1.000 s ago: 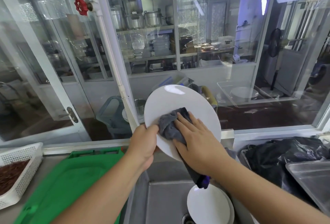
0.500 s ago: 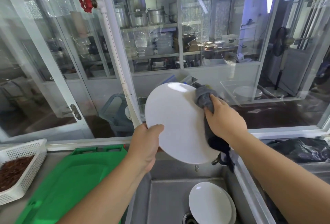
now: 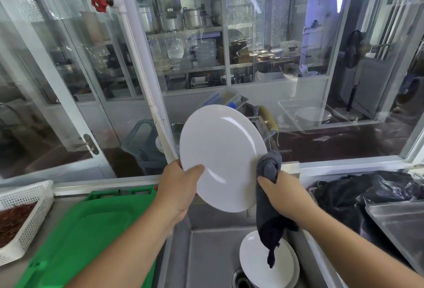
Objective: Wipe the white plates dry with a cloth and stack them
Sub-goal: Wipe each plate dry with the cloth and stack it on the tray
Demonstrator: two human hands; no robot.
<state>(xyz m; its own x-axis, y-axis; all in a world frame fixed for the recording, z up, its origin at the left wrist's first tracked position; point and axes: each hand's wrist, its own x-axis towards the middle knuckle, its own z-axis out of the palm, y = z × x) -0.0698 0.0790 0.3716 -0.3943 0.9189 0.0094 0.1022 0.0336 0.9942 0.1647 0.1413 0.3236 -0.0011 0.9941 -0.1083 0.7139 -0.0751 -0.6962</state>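
White plate (image 3: 223,157) is held up over the sink (image 3: 206,253), tipped toward the person. The left hand (image 3: 177,186) grips its lower left rim, thumb on the front. The right hand (image 3: 283,192) holds a bunched grey cloth (image 3: 268,186) tight against the plate's lower right rim; the cloth's tail hangs down below that hand. Under the cloth, more white plates (image 3: 259,264), maybe two or three, lie stacked in the sink. A green tray (image 3: 87,237) sits left of the gripping hand
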